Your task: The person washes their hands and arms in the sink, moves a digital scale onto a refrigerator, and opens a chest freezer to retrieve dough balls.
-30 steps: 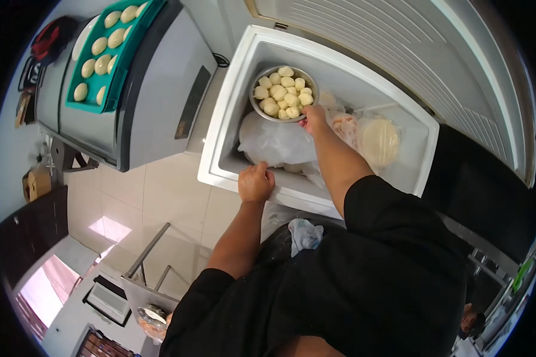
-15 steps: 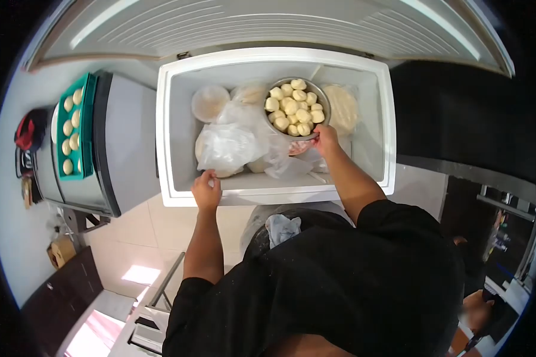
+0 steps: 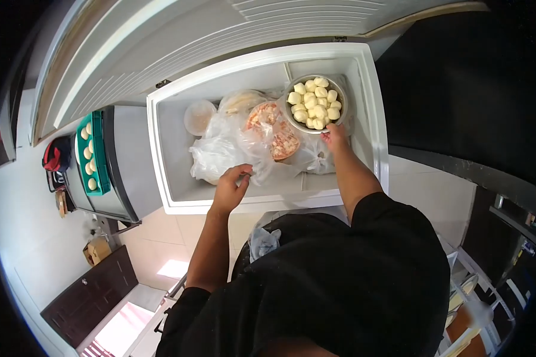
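Note:
A round metal bowl (image 3: 289, 115) heaped with pale dough balls (image 3: 314, 102) is at the right side of the open chest freezer (image 3: 244, 205). My right hand (image 3: 335, 138) grips its near rim, thumb and fingers closed on the edge. My left hand (image 3: 233, 185) is over the front of the freezer, fingers partly curled and apart, close to a clear plastic bag (image 3: 257, 156); whether it touches the bag I cannot tell. Left of the bowl lie bagged pizzas (image 3: 284, 144) with reddish topping. A white plastic bag (image 3: 211, 157) lies left of them.
A round clear tub (image 3: 200, 116) sits in the freezer's left back corner. The raised lid (image 3: 220, 35) stands behind. To the left, a green tray (image 3: 103, 172) of dough balls rests on a grey surface. A dark surface (image 3: 458, 89) is on the right.
The bowl has shifted right in my right hand, uncovering the bagged pizzas. My left hand has moved from the freezer's front edge rightward and inward over the bags. The view has turned.

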Demonstrator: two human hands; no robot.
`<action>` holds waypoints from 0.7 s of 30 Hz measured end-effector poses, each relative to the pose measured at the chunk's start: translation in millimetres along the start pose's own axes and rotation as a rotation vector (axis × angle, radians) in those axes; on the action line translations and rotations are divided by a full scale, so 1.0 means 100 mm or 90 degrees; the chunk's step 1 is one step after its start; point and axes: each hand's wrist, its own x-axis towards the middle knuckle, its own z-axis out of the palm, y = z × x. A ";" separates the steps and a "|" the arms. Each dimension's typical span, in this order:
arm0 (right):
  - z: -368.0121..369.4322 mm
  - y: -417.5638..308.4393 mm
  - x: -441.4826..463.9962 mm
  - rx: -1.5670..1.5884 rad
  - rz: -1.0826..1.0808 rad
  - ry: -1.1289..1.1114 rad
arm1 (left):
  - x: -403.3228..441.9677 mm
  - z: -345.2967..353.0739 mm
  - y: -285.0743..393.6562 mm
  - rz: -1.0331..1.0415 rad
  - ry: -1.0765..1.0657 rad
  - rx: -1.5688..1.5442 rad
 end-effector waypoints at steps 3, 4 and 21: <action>-0.06 0.04 0.00 -0.021 0.033 0.040 | 0.08 0.00 0.14 -0.018 -0.026 -0.005; -0.08 0.05 0.02 -0.035 0.047 0.059 | 0.12 -0.02 0.16 -0.019 -0.027 -0.005; -0.05 -0.63 0.13 -1.200 -0.464 -0.021 | 0.49 0.19 0.57 -0.031 -0.098 0.018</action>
